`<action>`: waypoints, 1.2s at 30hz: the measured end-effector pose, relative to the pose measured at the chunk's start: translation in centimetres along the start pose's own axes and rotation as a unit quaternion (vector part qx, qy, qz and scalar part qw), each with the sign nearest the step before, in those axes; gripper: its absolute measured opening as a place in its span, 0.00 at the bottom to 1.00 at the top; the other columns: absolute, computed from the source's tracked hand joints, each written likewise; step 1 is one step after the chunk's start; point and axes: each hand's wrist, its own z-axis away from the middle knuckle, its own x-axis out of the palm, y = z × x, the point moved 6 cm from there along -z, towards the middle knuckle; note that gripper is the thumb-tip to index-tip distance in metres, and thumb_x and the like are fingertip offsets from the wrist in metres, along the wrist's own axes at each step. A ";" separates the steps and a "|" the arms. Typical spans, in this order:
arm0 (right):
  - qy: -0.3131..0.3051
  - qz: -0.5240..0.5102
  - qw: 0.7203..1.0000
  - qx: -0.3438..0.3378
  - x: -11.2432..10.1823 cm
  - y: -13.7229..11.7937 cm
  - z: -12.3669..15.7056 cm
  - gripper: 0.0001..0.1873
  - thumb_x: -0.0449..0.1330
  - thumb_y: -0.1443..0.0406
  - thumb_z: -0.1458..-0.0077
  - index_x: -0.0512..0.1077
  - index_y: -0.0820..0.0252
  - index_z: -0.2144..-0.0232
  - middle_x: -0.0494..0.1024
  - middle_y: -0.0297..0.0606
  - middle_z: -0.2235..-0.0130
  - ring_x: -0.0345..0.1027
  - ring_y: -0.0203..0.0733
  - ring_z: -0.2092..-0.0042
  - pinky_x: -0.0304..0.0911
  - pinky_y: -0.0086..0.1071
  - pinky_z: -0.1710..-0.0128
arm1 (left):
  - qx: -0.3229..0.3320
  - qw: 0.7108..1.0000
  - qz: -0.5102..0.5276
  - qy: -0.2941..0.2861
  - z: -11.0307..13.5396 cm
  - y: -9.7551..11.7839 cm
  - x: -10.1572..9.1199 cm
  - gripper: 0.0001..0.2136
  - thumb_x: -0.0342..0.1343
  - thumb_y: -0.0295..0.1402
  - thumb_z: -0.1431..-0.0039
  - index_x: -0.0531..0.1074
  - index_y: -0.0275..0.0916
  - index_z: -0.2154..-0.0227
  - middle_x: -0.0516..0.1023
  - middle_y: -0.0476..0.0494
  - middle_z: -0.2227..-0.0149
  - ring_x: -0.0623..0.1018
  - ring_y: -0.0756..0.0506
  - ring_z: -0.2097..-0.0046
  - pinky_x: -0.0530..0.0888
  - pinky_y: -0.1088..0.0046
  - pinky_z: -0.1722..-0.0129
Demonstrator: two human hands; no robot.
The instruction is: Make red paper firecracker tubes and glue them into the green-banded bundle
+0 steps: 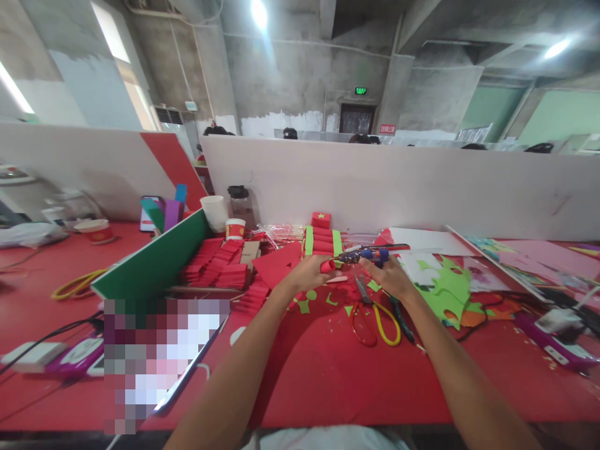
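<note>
In the head view, my left hand [307, 273] is closed around a small red paper roll [327, 267]. My right hand [388, 277] grips a blue glue gun [375, 254], whose nozzle points left toward the roll. Just behind my hands lies a row of red rolls [322, 241] bound by two lime-green strips. A small red box [321, 219] with a yellow star stands beyond it. Scissors [375, 312] with one red and one yellow handle lie below my right hand, beside dark-green-handled pliers [402, 320]. Green paper scraps [304, 305] are scattered near my left hand.
Stacks of folded red pieces [220, 265] sit at left by a green board [154, 253]. A paper cup [235, 229] and a lidded bottle [240, 205] stand behind. Lime-green sheets [443, 287] and a purple power strip [555, 344] lie right. A white partition [398, 184] bounds the back.
</note>
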 end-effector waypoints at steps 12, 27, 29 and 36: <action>-0.029 -0.050 0.998 0.031 0.0 0.1 0.3 0.23 0.57 0.48 0.43 0.73 0.59 0.78 0.62 0.29 0.85 0.57 0.36 0.79 0.57 0.32 0.74 | 0.006 1.000 -0.012 0.003 -0.1 -0.1 0.0 0.18 0.52 0.50 0.41 0.73 0.38 0.70 0.70 0.49 0.75 0.64 0.50 0.74 0.59 0.75 0.74; -0.018 -0.028 0.999 0.006 0.1 0.2 0.1 0.20 0.57 0.50 0.42 0.73 0.57 0.77 0.76 0.35 0.76 0.68 0.42 0.71 0.62 0.34 0.65 | 0.000 1.000 -0.008 0.013 -0.1 -0.1 -0.1 0.18 0.54 0.50 0.43 0.72 0.37 0.72 0.67 0.50 0.77 0.64 0.50 0.75 0.58 0.75 0.75; -0.017 -0.020 1.000 0.006 0.0 0.1 0.1 0.20 0.57 0.50 0.42 0.72 0.57 0.77 0.76 0.35 0.75 0.69 0.43 0.70 0.62 0.34 0.65 | -0.002 1.000 -0.009 0.011 -0.1 -0.2 0.1 0.18 0.54 0.50 0.42 0.71 0.38 0.73 0.67 0.50 0.77 0.64 0.50 0.75 0.58 0.75 0.75; -0.013 0.005 1.000 0.004 -0.2 0.0 -0.1 0.21 0.56 0.49 0.42 0.72 0.57 0.77 0.76 0.35 0.75 0.69 0.43 0.70 0.63 0.34 0.64 | 0.000 1.000 -0.002 0.009 -0.1 -0.2 0.1 0.18 0.54 0.50 0.43 0.72 0.37 0.72 0.69 0.50 0.77 0.64 0.51 0.75 0.59 0.75 0.75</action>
